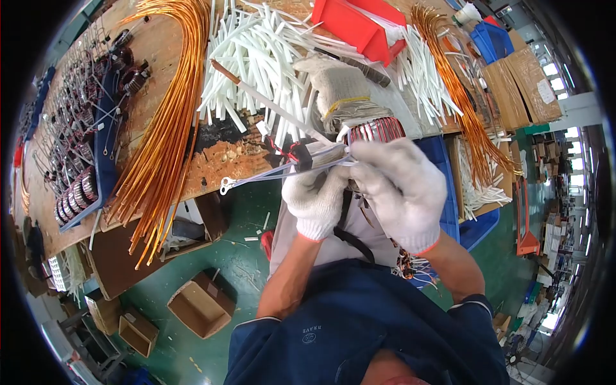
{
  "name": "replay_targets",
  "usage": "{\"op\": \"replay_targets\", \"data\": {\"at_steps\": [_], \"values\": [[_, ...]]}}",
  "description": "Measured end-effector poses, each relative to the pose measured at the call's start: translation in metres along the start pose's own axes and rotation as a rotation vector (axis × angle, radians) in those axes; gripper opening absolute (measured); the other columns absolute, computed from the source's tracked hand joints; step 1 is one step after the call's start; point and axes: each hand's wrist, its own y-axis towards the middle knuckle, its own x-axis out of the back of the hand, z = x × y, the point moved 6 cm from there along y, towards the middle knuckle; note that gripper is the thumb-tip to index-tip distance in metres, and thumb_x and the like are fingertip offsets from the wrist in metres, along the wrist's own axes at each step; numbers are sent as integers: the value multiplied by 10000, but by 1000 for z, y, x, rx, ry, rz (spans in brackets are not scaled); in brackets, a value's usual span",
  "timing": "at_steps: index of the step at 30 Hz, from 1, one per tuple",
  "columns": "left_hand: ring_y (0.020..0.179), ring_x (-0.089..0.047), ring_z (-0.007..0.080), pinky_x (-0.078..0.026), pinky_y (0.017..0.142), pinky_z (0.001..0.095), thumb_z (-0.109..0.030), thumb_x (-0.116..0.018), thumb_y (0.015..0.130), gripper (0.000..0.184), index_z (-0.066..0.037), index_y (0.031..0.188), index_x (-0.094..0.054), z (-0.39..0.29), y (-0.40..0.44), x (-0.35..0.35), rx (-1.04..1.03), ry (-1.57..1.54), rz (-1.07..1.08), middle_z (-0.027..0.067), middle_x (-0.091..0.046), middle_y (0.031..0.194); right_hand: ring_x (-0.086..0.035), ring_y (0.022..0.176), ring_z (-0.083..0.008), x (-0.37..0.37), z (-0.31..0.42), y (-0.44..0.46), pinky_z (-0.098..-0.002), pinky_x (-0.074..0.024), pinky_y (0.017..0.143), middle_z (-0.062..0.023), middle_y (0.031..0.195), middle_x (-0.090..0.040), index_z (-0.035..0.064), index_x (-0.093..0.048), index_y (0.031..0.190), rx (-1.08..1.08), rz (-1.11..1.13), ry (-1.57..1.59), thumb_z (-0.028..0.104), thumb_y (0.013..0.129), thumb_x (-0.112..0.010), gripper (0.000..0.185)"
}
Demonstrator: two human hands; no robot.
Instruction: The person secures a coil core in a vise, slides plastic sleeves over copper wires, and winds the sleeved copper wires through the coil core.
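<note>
Both my hands wear white knit gloves and meet at the bench's front edge. My left hand is closed around thin sleeved wire leads, which run left to a ring terminal. My right hand is closed, its fingertips pinching the leads beside the left fingers. Right behind the right fingers shows a toroidal coil wound in reddish wire; its lower part is hidden. A copper wire in a white sleeve slants up and left from the hands. A black piece with red wire sits by the left fingers.
Loose white sleeves and a copper wire bundle cover the bench. Finished coils fill a blue tray at left. A red bin, a cloth bundle and a second wire bundle lie beyond. Cardboard boxes stand below.
</note>
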Motion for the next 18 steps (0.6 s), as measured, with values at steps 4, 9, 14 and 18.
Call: {"op": "replay_targets", "data": {"at_steps": [4,9,14,18], "values": [[1164,-674,215,-527,1034,344,66,-792,852,429,73,1274,-718,-9,-3,-9,-75,-115,8,153,-721,1266,-719,835,-295,-2,17,1,-320,-570,771,-145,1037,-736,5,-755,1153,-19,103,209,-15,964,-702,197],[1356,-578,248,-481,1134,407,-57,-834,873,734,49,1531,-525,5,4,-23,60,-285,75,190,-594,1482,-637,789,-259,-16,-14,-33,-372,-502,739,-93,877,-634,20,-635,915,-376,543,677,101,1002,-672,125],[1508,-442,345,-383,1224,433,-182,-819,842,895,38,1610,-415,23,19,-27,-148,-158,204,236,-361,1680,-586,710,-232,-120,15,-12,-370,-448,687,-87,825,-586,19,-596,868,65,101,61,136,989,-659,180],[1486,-459,377,-411,1190,431,-139,-831,794,886,32,1574,-446,12,30,-25,-73,-56,221,261,-449,1618,-611,751,-209,-112,14,10,-333,-426,730,-81,947,-660,62,-626,914,-398,418,382,218,967,-723,191]]}}
